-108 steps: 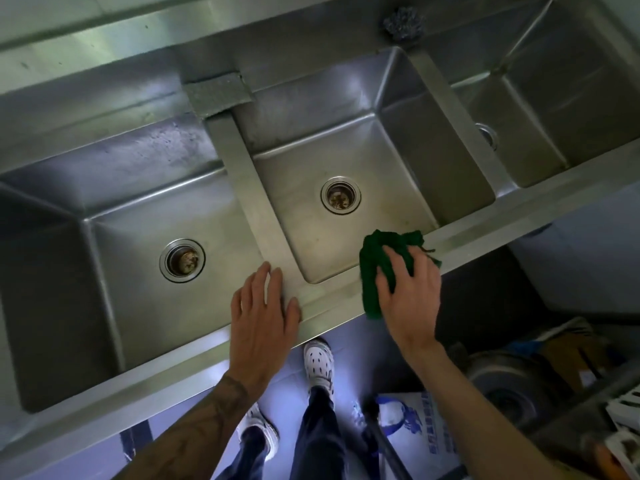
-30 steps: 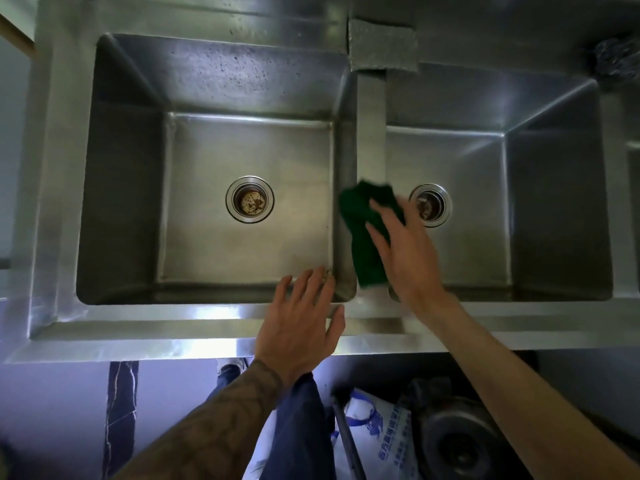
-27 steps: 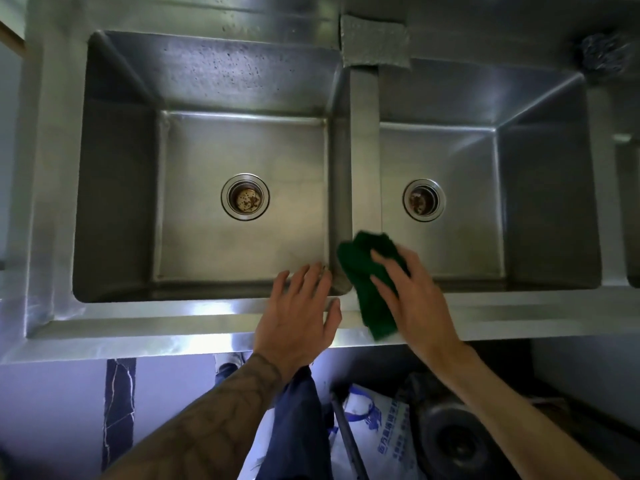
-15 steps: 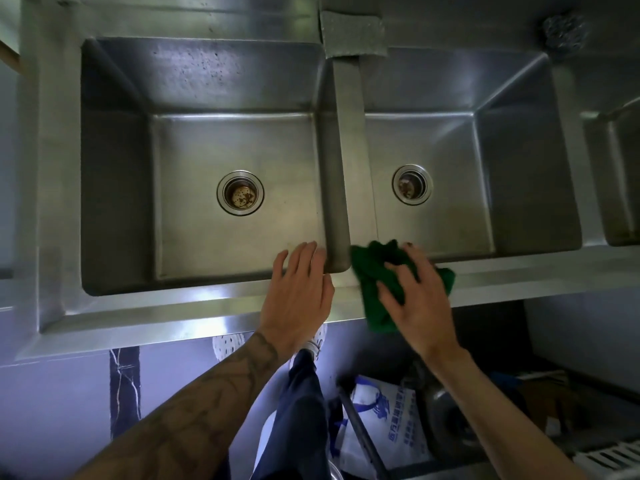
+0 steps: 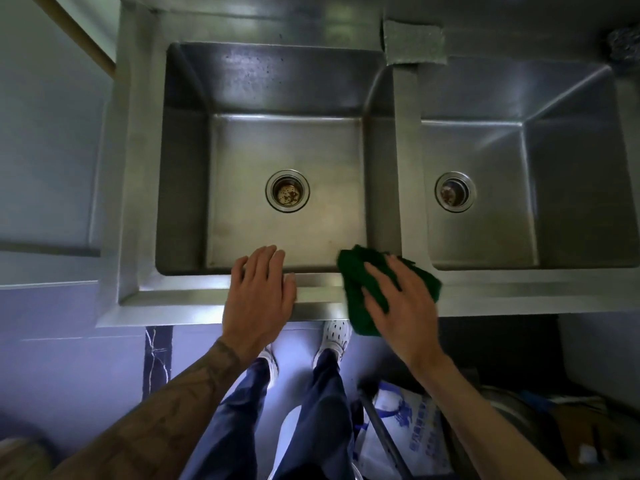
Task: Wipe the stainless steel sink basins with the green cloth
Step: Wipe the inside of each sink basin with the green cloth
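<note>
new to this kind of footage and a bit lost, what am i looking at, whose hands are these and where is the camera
There is no machine here. A person works with bare hands, and the single camera sits on their head, looking down at them.

In front is a steel sink with a left basin and a right basin, split by a divider.

The left hand lies flat on the front rim and holds nothing. The right hand presses a green cloth onto the rim near the divider, fingers straight.

A grey pad lies on the back ledge.
</note>
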### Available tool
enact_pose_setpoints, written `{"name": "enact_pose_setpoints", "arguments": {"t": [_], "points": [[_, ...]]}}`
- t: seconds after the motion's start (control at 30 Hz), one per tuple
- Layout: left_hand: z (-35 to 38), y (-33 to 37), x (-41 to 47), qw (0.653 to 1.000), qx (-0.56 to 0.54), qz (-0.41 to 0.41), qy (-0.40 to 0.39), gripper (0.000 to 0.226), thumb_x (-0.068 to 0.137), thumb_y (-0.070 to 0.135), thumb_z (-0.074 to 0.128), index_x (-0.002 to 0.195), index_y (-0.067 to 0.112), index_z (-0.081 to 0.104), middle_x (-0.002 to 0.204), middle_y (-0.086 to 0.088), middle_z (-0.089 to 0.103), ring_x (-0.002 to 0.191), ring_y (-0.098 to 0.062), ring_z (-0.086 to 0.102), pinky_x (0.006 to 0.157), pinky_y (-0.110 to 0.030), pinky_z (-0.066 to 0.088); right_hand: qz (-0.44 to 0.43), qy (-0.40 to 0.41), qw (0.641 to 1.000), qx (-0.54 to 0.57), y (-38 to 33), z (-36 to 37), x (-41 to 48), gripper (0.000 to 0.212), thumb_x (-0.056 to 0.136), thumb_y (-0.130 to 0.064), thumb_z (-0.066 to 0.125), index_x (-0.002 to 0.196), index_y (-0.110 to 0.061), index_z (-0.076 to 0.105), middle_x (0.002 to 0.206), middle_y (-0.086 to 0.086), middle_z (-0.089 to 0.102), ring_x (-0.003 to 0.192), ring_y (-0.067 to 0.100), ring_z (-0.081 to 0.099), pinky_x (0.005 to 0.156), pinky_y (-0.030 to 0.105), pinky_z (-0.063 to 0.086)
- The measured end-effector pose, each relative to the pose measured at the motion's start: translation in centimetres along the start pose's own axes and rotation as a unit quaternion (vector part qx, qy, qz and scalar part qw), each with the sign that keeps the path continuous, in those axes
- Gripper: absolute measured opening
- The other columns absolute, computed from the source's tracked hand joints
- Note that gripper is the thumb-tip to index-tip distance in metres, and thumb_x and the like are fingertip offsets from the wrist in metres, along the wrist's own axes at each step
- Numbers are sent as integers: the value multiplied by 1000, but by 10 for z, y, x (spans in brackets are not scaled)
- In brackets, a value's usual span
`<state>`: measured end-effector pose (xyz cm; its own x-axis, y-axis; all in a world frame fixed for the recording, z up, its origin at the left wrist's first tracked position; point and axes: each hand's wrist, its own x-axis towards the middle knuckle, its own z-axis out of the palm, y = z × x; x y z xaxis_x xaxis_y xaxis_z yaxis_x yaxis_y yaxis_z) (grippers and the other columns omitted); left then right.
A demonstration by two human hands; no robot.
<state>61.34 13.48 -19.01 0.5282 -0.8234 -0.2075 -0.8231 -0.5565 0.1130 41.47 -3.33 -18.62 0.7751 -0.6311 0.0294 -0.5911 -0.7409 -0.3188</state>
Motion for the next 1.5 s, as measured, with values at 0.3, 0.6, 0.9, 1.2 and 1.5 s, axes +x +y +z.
{"name": "enact_pose_setpoints", "arguments": {"t": [0.3,0.6,0.9,1.2,1.5], "points": [[10,-5,-2,995,-39,10,89,43,105,17,34,135,0,61,136,-18,63,123,-37,62,103,-50,48,-29,8,998,61,-100,50,4,45,100,-35,63,141,-16,66,148,16,59,136,33,56,116,42,44],[12,-56,-20,989,-45,-36,134,31,104,24,51,125,5,63,132,-16,65,120,-35,62,102,-50,47,37,21,999,-22,-81,36,-10,47,101,-35,54,142,-14,62,150,19,54,137,40,54,116,46,39],[16,-105,-35,990,-5,-86,111,44,107,40,40,130,8,59,136,-17,63,125,-34,59,105,-53,43,-90,-11,996,15,-136,59,11,44,102,-35,59,142,-18,64,150,14,56,135,33,57,115,43,46],[12,-106,-36,979,-99,-85,156,38,106,27,40,129,4,61,133,-17,65,119,-33,63,102,-44,46,-20,1,1000,-2,-189,74,12,47,101,-36,53,140,-12,65,145,21,59,131,40,59,111,48,48],[-2,-143,-52,952,-63,-266,135,54,105,44,46,144,8,54,152,-15,52,141,-34,48,122,-53,32,-122,-45,991,-13,-177,63,8,48,103,-35,51,148,-18,56,156,16,49,140,36,53,116,48,45]]}}
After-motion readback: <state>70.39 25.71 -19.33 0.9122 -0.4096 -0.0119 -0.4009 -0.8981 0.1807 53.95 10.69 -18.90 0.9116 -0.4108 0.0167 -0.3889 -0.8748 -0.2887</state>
